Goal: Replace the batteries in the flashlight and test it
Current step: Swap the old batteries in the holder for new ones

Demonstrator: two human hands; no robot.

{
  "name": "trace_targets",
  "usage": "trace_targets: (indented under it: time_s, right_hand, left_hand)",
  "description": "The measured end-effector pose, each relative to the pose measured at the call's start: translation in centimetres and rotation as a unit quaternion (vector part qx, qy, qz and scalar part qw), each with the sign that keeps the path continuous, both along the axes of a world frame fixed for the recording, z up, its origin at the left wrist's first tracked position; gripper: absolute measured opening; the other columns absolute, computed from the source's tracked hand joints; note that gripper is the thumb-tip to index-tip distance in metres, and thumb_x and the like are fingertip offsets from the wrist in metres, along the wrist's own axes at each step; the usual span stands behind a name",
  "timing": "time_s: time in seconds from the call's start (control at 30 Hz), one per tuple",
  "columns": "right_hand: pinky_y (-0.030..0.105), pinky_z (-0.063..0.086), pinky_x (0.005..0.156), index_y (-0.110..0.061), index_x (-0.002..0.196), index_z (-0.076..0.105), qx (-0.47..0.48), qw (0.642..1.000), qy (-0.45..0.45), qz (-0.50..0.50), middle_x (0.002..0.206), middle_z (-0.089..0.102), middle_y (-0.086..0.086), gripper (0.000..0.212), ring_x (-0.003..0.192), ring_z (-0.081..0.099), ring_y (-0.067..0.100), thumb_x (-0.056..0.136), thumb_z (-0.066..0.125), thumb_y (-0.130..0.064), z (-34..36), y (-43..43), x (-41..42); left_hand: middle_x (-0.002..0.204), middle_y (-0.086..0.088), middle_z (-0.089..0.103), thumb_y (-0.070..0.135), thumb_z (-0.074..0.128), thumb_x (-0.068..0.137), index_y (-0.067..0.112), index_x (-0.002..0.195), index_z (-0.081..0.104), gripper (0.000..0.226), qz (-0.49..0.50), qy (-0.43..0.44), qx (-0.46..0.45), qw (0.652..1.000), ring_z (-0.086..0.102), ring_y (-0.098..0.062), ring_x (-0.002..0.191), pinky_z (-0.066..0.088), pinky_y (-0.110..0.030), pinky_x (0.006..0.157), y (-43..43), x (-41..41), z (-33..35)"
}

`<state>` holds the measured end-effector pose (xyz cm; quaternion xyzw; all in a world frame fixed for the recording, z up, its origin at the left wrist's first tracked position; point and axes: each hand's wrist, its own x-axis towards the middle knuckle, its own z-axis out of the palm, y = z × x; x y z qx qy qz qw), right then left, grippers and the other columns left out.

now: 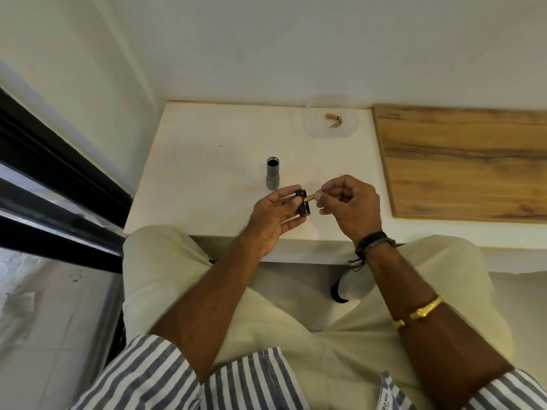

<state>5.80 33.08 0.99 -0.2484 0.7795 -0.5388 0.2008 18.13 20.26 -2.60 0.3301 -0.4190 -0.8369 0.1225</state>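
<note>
Domestic room, likely home: plain white wall (266,48), small white desk (207,149), wood-grain panel (461,161), tiled floor (53,321).

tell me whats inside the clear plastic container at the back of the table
Two copper-coloured batteries lie loose in the clear container, ends nearly touching in a V. Nothing else shows through its walls; their labels are too small to read.

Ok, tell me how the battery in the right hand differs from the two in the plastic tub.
The battery is pinched in the right hand, its end at the black holder held by the left hand; the two batteries lie loose in the clear tub at the table's far edge. It points sideways; those lie angled against each other. All are copper-coloured.
</note>
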Motion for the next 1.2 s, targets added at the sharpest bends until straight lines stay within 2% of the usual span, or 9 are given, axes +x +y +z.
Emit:
trace_targets:
  time_s: [0.23, 0.33, 0.57, 0.73, 0.87, 1.0, 1.1, 1.2]
  right_hand:
    - [0.035, 0.065, 0.071, -0.009, 0.101, 0.080, -0.021, 0.998, 0.050, -0.026, 0.086, 0.077, 0.002, 0.012, 0.075, 0.075, 0.017, 0.089, 0.076, -0.012, -0.5, -0.6, 1.0]
    - [0.030, 0.064, 0.071, -0.009, 0.104, 0.079, -0.016, 0.997, 0.069, -0.026, 0.088, 0.076, 0.000, 0.015, 0.079, 0.074, 0.017, 0.091, 0.075, -0.013, -0.6, -0.8, 1.1]
    - [0.007, 0.054, 0.076, -0.009, 0.106, 0.078, -0.004, 0.994, 0.109, 0.011, 0.087, 0.071, -0.009, 0.016, 0.080, 0.069, 0.001, 0.091, 0.073, -0.012, -1.0, -1.0, 1.6]
    - [0.003, 0.050, 0.076, -0.009, 0.107, 0.078, 0.008, 0.993, 0.112, 0.019, 0.090, 0.072, -0.006, 0.016, 0.080, 0.066, -0.002, 0.092, 0.072, -0.011, -1.5, -1.2, 2.1]
    - [0.003, 0.049, 0.080, -0.009, 0.109, 0.078, 0.015, 0.992, 0.125, 0.020, 0.098, 0.075, 0.002, 0.018, 0.087, 0.067, 0.005, 0.093, 0.072, -0.011, -1.8, -1.1, 2.4]
    - [-0.001, 0.045, 0.080, -0.010, 0.108, 0.079, 0.015, 0.989, 0.143, 0.012, 0.099, 0.074, 0.001, 0.018, 0.087, 0.062, -0.006, 0.091, 0.073, -0.010, -1.9, -1.1, 2.5]
    - [0.000, 0.047, 0.079, -0.012, 0.106, 0.079, 0.008, 0.994, 0.109, 0.006, 0.095, 0.074, -0.003, 0.018, 0.084, 0.065, -0.005, 0.088, 0.076, -0.011, -1.9, -1.1, 2.3]
    - [0.006, 0.053, 0.073, -0.022, 0.098, 0.077, 0.001, 0.999, 0.048, 0.005, 0.084, 0.074, -0.009, 0.017, 0.076, 0.068, -0.001, 0.084, 0.081, -0.013, -1.9, -0.9, 1.7]
  left_hand:
    - [0.116, -0.015, 0.072, 0.008, 0.068, 0.092, 0.012, 0.123, 0.067, 0.031, 0.000, 0.004, 0.021, 1.000, 0.072, -0.031, 0.103, 0.060, -0.042, 0.082, 0.3, -0.2, -0.1]
    - [0.115, -0.016, 0.073, 0.007, 0.068, 0.091, 0.012, 0.122, 0.068, 0.031, 0.002, 0.009, 0.027, 1.000, 0.072, -0.031, 0.103, 0.060, -0.041, 0.081, 0.4, -0.2, -0.1]
    - [0.112, -0.013, 0.075, 0.006, 0.068, 0.091, 0.017, 0.114, 0.072, 0.026, 0.010, 0.010, 0.011, 1.000, 0.074, -0.031, 0.099, 0.061, -0.037, 0.077, 0.3, 0.0, 0.0]
    - [0.105, -0.008, 0.077, 0.006, 0.067, 0.092, 0.018, 0.112, 0.073, 0.024, 0.026, -0.005, -0.012, 1.000, 0.074, -0.028, 0.096, 0.061, -0.036, 0.077, 0.1, 0.2, -0.3]
    - [0.105, -0.006, 0.077, 0.006, 0.067, 0.092, 0.017, 0.112, 0.072, 0.024, 0.025, -0.005, -0.022, 0.999, 0.075, -0.026, 0.095, 0.061, -0.036, 0.076, 0.2, 0.1, -0.3]
    - [0.110, -0.007, 0.076, 0.007, 0.067, 0.092, 0.014, 0.118, 0.070, 0.027, 0.017, 0.001, -0.029, 0.999, 0.074, -0.027, 0.098, 0.061, -0.034, 0.075, 0.3, 0.1, -0.3]
    - [0.114, -0.009, 0.075, 0.007, 0.066, 0.093, 0.012, 0.122, 0.068, 0.029, 0.007, 0.004, -0.028, 1.000, 0.073, -0.028, 0.102, 0.061, -0.036, 0.078, 0.2, 0.1, -0.3]
    - [0.116, -0.013, 0.073, 0.006, 0.064, 0.095, 0.011, 0.122, 0.068, 0.029, -0.018, 0.010, -0.013, 1.000, 0.071, -0.030, 0.104, 0.059, -0.042, 0.086, 0.1, 0.0, -0.2]
